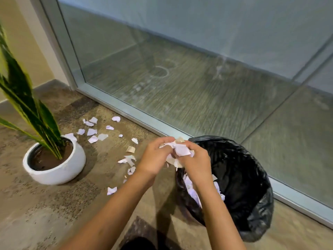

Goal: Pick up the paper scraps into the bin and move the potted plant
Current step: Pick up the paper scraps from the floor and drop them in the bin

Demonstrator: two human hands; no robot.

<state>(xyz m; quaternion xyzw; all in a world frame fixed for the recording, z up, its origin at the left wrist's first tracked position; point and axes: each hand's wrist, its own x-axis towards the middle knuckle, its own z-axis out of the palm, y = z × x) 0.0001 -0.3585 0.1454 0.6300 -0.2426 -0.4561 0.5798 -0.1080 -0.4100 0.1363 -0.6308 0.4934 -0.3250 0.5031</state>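
Holding a bunch of paper scraps (181,150) over the near rim of the bin (234,186), centre frame.
Left hand (155,159) and right hand (196,161) meet, fingers (162,141) clenched around the bunch; more scraps lie inside the black-lined bin at lower right. Loose scraps (92,131) dot the floor (45,204) left of the hands, reaching the white potted plant (55,159) at the left, beside the glass wall (180,60).

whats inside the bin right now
Inside the black-lined bin, pale paper scraps lie against the near-left wall. The right hand and forearm cover part of them; the bottom is too dark to make out.
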